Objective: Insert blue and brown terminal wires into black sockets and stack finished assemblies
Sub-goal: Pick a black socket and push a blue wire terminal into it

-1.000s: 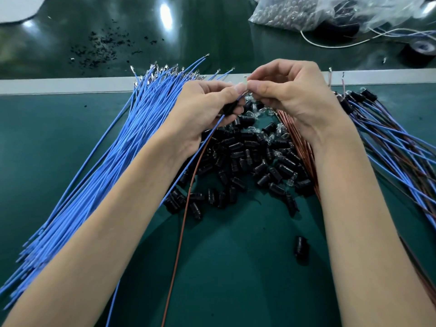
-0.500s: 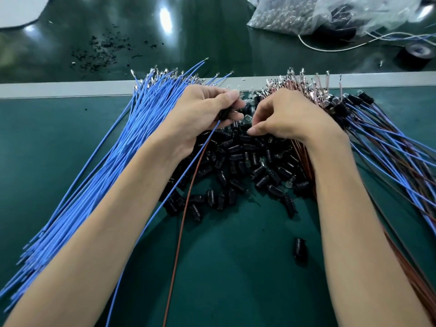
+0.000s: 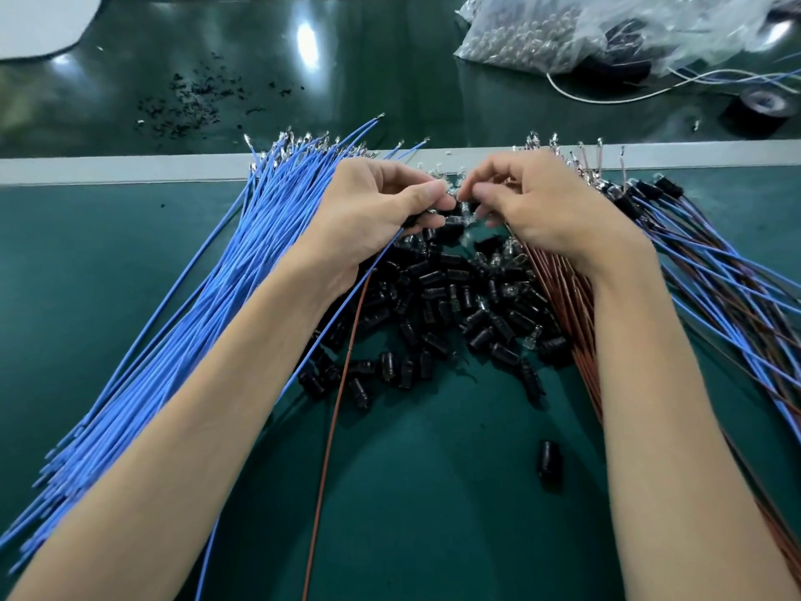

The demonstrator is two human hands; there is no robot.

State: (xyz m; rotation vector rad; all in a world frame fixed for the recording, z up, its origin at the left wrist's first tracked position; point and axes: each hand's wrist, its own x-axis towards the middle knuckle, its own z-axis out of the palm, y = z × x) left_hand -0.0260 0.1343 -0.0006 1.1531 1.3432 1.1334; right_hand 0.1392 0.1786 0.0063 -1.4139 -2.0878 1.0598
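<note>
The person's left hand (image 3: 381, 214) grips a black socket (image 3: 427, 219) between thumb and curled fingers, just above the far end of the socket pile (image 3: 455, 305); from this socket one blue wire (image 3: 351, 303) and one brown wire (image 3: 325, 492) trail toward the near edge, the blue one beside the left forearm, the brown one between the forearms over the green mat (image 3: 433, 514); the right hand (image 3: 550, 219) is close against the left, its thumb and forefinger curled together just beside the socket's end, where a small clear glassy part (image 3: 460, 219) shows; whether those fingers pinch that part cannot be told; the loose blue wires (image 3: 173, 323) lie fanned to the left of the pile, metal terminals pointing away; the loose brown wires (image 3: 568, 288) lie just right of the pile, partly under the right wrist; the finished assemblies (image 3: 715, 271) lie farther right, sockets at the far end, blue and brown leads spreading toward the near right; a single socket (image 3: 549, 464) lies apart on the mat, nearer the person; beyond the pale strip (image 3: 86, 169), on a darker surface, sit a clear bag (image 3: 542, 41) of small glassy pieces, a roll of black tape (image 3: 758, 110) and scattered black crumbs (image 3: 190, 101).
</note>
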